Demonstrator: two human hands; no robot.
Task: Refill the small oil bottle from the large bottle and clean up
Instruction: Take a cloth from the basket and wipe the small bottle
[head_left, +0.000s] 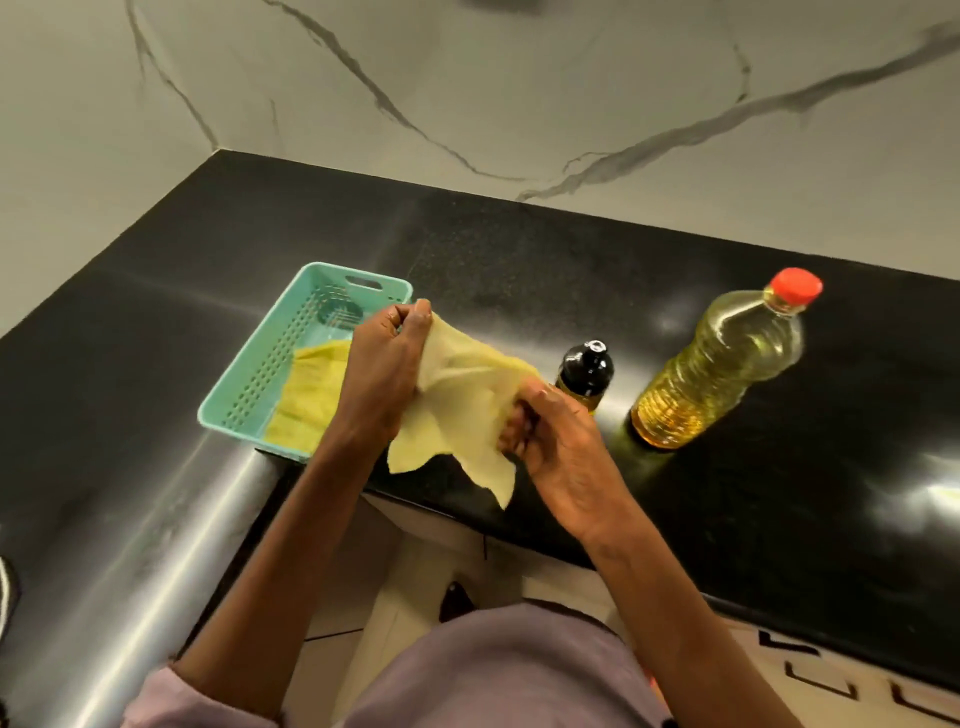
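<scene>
The right hand (558, 441) and left hand (387, 364), each in a pinching grip on the yellow cloth (457, 410), stretch it above the bench (519, 270) edge. Right of the cloth stand the small bottle (584, 374), then the large bottle (722, 364), both upright, capped. Likely clean-up: next, wiping calls for bunching the cloth.

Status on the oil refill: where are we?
Looks done: the large bottle stands upright with its red cap on, and the small dark bottle stands beside it; I cannot tell its fill level. In hand: the left hand and right hand hold a yellow cloth above the counter edge. Left: probably wiping, then putting the cloth in the teal basket, where another yellow cloth lies.
</scene>
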